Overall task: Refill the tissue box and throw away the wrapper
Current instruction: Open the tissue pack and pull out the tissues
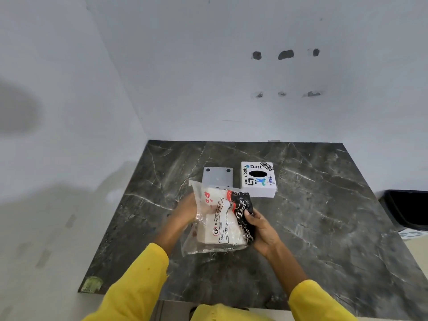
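Both forearms in yellow sleeves (136,281) reach forward over the dark marble counter (324,216), holding a tissue pack (220,218) in its clear wrapper above the middle of the surface. The left hand (185,210) cups the pack's left side from behind, partly hidden by plastic. The right hand (261,228) pinches the black printed end, fingers curled around it. The white tissue box (258,179) sits toward the counter's far edge, a grey plate (217,177) just beside it on the left. A black bin (407,208) stands off the counter's right edge.
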